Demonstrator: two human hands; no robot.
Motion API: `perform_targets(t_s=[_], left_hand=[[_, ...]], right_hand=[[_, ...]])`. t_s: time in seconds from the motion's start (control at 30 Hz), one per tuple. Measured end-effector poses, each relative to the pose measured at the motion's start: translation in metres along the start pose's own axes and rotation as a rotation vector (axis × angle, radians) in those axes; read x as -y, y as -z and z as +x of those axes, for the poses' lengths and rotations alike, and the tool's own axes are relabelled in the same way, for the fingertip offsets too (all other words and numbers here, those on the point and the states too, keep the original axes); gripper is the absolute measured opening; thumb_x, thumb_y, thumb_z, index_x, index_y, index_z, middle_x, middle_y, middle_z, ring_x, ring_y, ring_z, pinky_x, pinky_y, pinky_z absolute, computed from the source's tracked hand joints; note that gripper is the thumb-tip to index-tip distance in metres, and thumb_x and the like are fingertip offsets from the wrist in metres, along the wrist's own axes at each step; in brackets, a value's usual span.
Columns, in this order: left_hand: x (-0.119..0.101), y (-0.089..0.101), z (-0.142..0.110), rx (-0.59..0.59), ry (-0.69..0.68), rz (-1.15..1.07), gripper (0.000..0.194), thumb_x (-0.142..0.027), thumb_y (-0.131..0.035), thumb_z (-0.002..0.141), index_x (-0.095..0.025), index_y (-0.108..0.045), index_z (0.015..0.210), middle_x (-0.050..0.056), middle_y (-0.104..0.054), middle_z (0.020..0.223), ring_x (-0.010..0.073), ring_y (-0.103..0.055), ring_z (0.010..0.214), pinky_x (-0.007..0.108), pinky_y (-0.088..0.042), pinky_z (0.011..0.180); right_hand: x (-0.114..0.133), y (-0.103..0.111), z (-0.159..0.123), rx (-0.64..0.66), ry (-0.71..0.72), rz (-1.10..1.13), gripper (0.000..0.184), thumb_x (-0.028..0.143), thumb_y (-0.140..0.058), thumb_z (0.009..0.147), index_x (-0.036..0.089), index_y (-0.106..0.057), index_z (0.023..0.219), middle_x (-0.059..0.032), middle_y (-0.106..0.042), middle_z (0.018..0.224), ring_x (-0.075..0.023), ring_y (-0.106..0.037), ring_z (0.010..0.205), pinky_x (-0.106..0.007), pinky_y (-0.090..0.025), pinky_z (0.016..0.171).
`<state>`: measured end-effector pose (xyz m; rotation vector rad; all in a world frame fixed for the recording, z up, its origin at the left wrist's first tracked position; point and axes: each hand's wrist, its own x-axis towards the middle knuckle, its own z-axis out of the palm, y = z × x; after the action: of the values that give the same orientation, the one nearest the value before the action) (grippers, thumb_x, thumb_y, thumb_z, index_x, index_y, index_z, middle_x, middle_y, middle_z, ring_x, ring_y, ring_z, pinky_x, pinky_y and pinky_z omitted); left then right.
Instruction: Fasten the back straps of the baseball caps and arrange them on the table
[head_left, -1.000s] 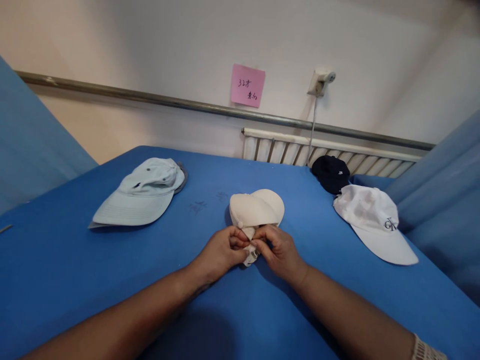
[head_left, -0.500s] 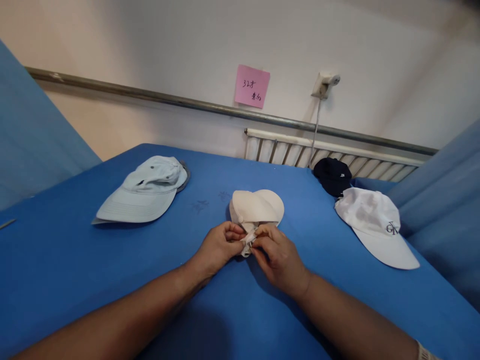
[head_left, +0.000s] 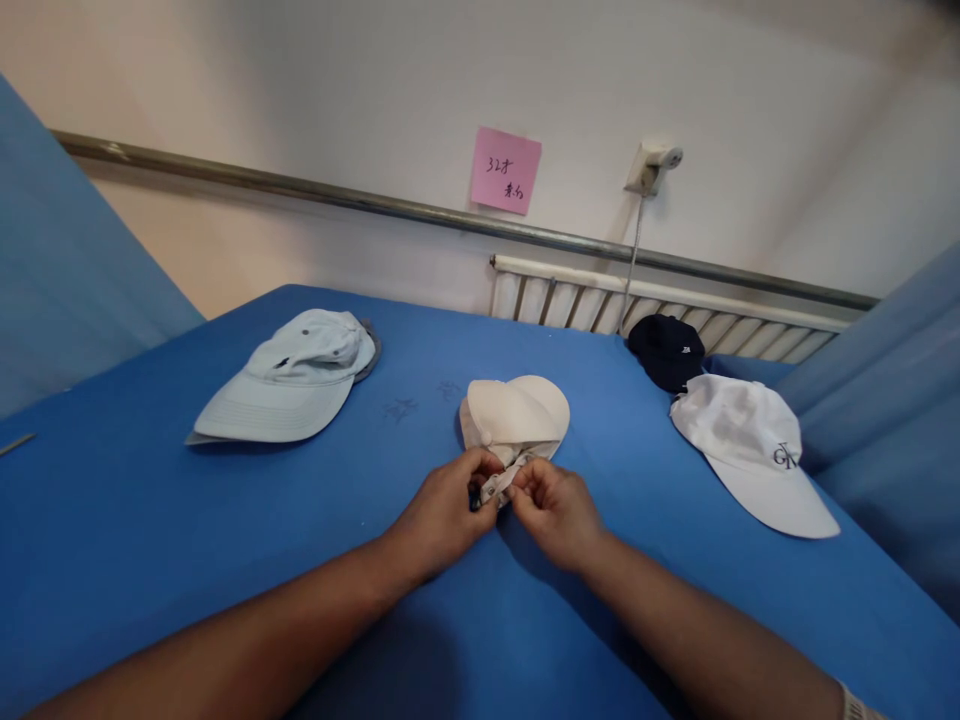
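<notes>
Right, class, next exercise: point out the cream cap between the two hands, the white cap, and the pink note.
Cream cap (head_left: 519,410): head view, on its smooth upper surface.
White cap (head_left: 745,428): head view, on its crown.
Pink note (head_left: 505,172): head view, mid-paper.

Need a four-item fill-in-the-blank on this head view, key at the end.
1. Of the cream cap, the white cap and the dark cap, the left hand and right hand both touch the ____ one.
2. The pale blue cap lies to the ____ of both hands.
3. The number on the pink note is ____.
4. Between the white and dark caps, the ____ one is nearer the radiator.

Key: cream; left; 32; dark
</notes>
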<state>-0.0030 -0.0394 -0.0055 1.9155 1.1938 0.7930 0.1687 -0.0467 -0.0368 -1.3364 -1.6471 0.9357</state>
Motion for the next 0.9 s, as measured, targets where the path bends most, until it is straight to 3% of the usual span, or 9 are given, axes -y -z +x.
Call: perform_targets(t_s=[0.17,0.3,0.47,0.6,0.8,0.9], left_hand=[[-0.002,0.002,0.001,0.034,-0.119,0.127,0.029,-0.010,-0.055,0.074,-0.021,-0.064,0.100,0.001,-0.067,0.093,0.0157,-0.062,0.082,0.026,-0.046,0.074],[-0.002,0.003,0.005,0.039,-0.162,0.131,0.030,-0.010,-0.055,0.075,-0.020,-0.067,0.101,0.002,-0.067,0.096,0.0162,-0.062,0.086,0.026,-0.046,0.078],[0.000,0.003,0.008,0.049,-0.101,0.144,0.019,-0.019,-0.057,0.080,-0.020,-0.068,0.096,0.002,-0.068,0.091,0.0157,-0.062,0.079,0.026,-0.046,0.072],[0.001,-0.001,0.008,0.029,-0.128,0.237,0.019,-0.016,-0.055,0.080,-0.018,-0.067,0.095,0.003,-0.067,0.089,0.0172,-0.062,0.080,0.028,-0.046,0.073],[-0.004,-0.005,0.006,0.049,-0.232,0.361,0.015,-0.011,-0.054,0.078,-0.018,-0.063,0.087,0.005,-0.067,0.091,0.0210,-0.060,0.091,0.032,-0.046,0.082],[-0.002,-0.004,0.007,0.011,-0.173,0.236,0.022,-0.015,-0.055,0.079,-0.021,-0.063,0.099,0.003,-0.069,0.095,0.0190,-0.062,0.090,0.030,-0.047,0.080]], right_hand=[[0.005,0.009,0.005,0.174,-0.257,0.468,0.022,0.035,-0.069,0.069,0.019,-0.054,0.063,0.0072,-0.045,0.047,-0.0058,-0.034,0.039,-0.021,-0.026,0.041],[0.011,0.017,0.006,0.243,-0.365,0.675,0.026,0.034,-0.073,0.066,0.017,-0.054,0.058,0.0080,-0.044,0.045,-0.0033,-0.030,0.036,-0.022,-0.032,0.042],[0.010,0.009,0.006,0.141,-0.335,0.636,0.028,0.037,-0.075,0.064,0.016,-0.057,0.061,0.0070,-0.047,0.044,-0.0041,-0.035,0.036,-0.022,-0.030,0.041],[0.012,0.001,0.004,0.054,-0.328,0.544,0.029,0.038,-0.076,0.062,0.017,-0.057,0.063,0.0068,-0.047,0.041,-0.0056,-0.038,0.035,-0.022,-0.028,0.039],[0.021,0.008,-0.005,0.135,-0.593,0.830,0.029,0.035,-0.078,0.060,0.016,-0.057,0.066,0.0076,-0.049,0.052,-0.0018,-0.033,0.039,-0.019,-0.033,0.042],[0.019,0.011,-0.002,0.127,-0.588,0.844,0.030,0.035,-0.078,0.060,0.015,-0.059,0.071,0.0069,-0.050,0.055,-0.0017,-0.033,0.040,-0.018,-0.032,0.042]])
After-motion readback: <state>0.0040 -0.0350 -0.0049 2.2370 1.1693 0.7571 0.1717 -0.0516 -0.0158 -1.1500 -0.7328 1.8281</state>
